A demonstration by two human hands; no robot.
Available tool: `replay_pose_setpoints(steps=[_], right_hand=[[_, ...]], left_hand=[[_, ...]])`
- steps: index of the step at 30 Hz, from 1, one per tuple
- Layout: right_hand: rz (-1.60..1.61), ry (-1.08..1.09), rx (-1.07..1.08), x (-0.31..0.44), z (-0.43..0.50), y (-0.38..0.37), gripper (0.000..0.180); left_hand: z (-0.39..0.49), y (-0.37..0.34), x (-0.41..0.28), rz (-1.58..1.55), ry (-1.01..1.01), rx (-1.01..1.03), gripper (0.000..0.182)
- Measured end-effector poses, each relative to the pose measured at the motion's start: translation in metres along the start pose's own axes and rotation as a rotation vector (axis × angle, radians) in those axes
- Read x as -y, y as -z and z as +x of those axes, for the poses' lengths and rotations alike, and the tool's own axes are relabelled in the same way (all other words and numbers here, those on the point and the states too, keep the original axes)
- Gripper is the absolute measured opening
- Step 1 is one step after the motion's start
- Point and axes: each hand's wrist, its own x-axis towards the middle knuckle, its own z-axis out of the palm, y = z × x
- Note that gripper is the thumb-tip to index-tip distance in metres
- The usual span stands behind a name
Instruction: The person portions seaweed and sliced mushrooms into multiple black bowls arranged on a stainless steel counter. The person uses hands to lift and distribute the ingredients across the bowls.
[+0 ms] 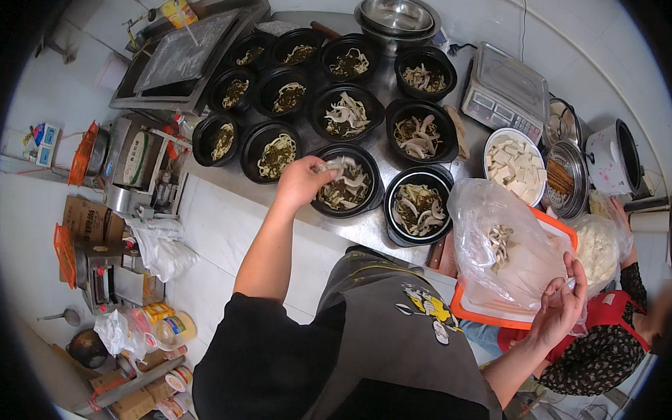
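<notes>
My left hand [305,182] pinches a few pale mushroom slices [342,167] over a black clay pot [376,196] at the table's front edge. Inside that pot, more slices lie on dark shredded greens and noodles. At the lower right, my right hand [560,309] grips the edge of a clear plastic bag [472,209]. The bag's mouth gapes, and a small heap of sliced mushrooms [500,243] sits in it. Nearby black pots [388,220] also have mushroom slices on top. Several pots farther left [259,177] show only noodles and dark greens.
The bag rests over an orange-rimmed basket [463,310]. Behind it stand a bowl of tofu cubes [514,166], a steel bowl [577,204], a digital scale [507,88] and a rice cooker [612,156]. Steel basins [398,15] are stacked at the back. A co-worker in a red apron [610,314] is close on my right.
</notes>
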Motion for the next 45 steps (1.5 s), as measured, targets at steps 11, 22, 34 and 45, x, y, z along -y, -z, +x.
replay_pose_setpoints(steps=[11,22,34,45], right_hand=[[0.017,0.009,-0.010,-0.001,-0.005,0.003,0.044],[0.036,0.015,-0.041,0.003,-0.009,0.007,0.044],[0.029,0.020,-0.080,0.004,-0.007,0.004,0.045],[0.001,0.046,-0.256,-0.004,-0.024,-0.020,0.048]], left_hand=[[-0.005,0.016,-0.029,-0.397,0.078,0.027,0.026],[-0.019,-0.071,-0.088,-0.220,-0.209,0.376,0.036],[0.038,-0.029,-0.074,-0.615,0.070,0.297,0.015],[0.259,0.032,-0.113,-0.328,0.090,0.054,0.048]])
